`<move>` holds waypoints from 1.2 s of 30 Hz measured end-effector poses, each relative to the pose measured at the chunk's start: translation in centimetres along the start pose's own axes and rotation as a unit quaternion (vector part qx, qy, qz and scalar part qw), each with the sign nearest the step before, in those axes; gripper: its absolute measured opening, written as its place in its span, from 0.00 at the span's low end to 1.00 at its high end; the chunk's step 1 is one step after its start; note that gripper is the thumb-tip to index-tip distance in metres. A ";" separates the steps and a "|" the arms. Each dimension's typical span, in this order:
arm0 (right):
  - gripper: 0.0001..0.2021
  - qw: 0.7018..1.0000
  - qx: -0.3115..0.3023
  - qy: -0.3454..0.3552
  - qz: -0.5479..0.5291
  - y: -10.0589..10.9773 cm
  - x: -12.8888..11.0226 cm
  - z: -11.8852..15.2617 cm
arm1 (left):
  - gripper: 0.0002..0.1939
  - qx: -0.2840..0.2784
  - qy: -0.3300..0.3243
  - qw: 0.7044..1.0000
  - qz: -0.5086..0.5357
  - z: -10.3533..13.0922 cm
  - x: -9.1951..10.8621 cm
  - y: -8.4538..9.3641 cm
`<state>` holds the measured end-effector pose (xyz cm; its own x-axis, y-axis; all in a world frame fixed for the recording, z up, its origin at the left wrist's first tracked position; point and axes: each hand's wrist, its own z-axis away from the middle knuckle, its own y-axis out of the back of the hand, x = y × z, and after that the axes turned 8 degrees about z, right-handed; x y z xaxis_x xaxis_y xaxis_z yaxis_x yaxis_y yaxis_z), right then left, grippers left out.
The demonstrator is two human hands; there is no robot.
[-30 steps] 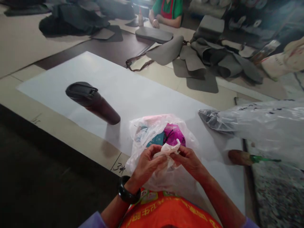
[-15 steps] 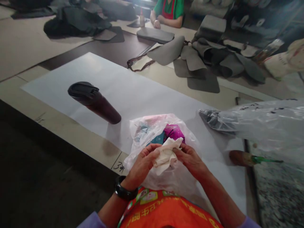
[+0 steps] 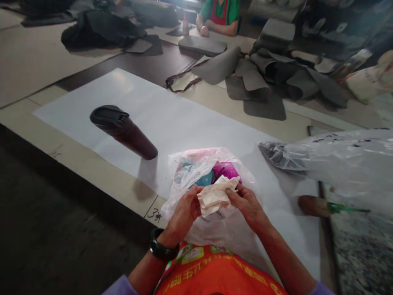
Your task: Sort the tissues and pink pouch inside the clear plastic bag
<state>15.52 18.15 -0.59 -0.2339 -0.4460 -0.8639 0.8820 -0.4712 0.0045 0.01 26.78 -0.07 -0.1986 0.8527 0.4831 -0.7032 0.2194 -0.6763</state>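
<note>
A crumpled white tissue (image 3: 216, 196) is stretched between my two hands, above an open plastic bag (image 3: 178, 196). My left hand (image 3: 187, 209) pinches its left edge, with a dark bangle on the wrist. On the other side, my right hand (image 3: 247, 203) grips the upper right corner between thumb and fingers. Inside the bag, just beyond the tissue, lie a teal packet (image 3: 205, 179) and a magenta item (image 3: 227, 169) with dark cords.
A dark flask (image 3: 132, 135) stands on white paper (image 3: 184, 119) at the left. Clear plastic (image 3: 337, 151) and a green-handled tool (image 3: 319, 205) are at the right. Grey pieces (image 3: 264, 106) lie farther back, near a person (image 3: 219, 16) in green.
The tissue has been spread flatter and wider. My left hand's fingers have shifted to its left edge, and the view has moved slightly.
</note>
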 end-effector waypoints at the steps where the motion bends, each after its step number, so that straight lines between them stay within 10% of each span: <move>1: 0.24 1.000 -0.002 -0.011 -0.014 0.0 0.0 0.0 | 0.19 0.008 -0.001 1.000 0.003 -0.1 0.0 0.1; 36: 0.23 0.999 0.050 -0.007 -0.001 -0.1 -0.6 0.1 | 0.14 0.006 -0.035 0.995 -0.094 -1.1 -0.5 0.3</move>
<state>15.55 18.35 0.04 -0.2418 -0.4561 -0.8565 0.8366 -0.5451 0.0541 0.61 26.90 -1.14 -0.1100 0.7615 0.6387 -0.7399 0.3663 -0.5642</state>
